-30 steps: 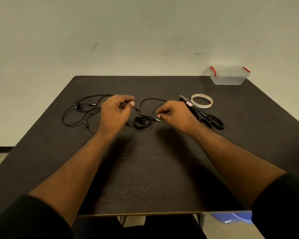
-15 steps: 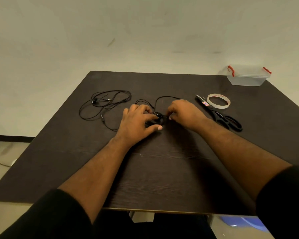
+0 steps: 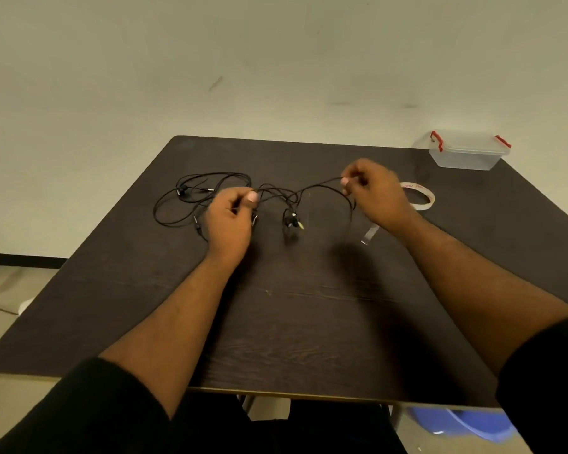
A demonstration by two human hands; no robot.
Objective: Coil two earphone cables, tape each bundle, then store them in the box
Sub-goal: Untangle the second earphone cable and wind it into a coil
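Black cable everywhere, nothing coiled yet. Left to right on the dark counter point(image 3: 309, 322):

- Second earphone cable point(image 3: 191, 204): loose sprawl at far left, flat on the counter, untouched.
- Left hand point(image 3: 232, 221): fingers curled, pinching one end of the first earphone cable point(image 3: 309, 188) between thumb and fingertips.
- First cable spans between the hands, lifted, sagging in the middle; earbuds and plug point(image 3: 292, 221) dangle from the sag, at or just above the counter, can't tell which.
- Right hand point(image 3: 374, 194): pinching the other end, raised a bit higher than the left.
- Short strip point(image 3: 369, 234), looks like tape or a scissor blade tip, below the right hand; blurred, can't tell.
- Tape roll point(image 3: 418, 196): just behind the right hand, partly hidden.
- Box point(image 3: 468, 152): clear, red latches, far right corner, lid on, well apart from everything.

Progress, my read: very early. Cable one is being stretched out or untangled before coiling. Left: coil both, tape both, open box, store.

Versus half a second ago: hands were together, low on the counter over the bunched cable; now spread apart and lifted, cable pulled out between them. Scissors were visible then, now mostly behind the right forearm.
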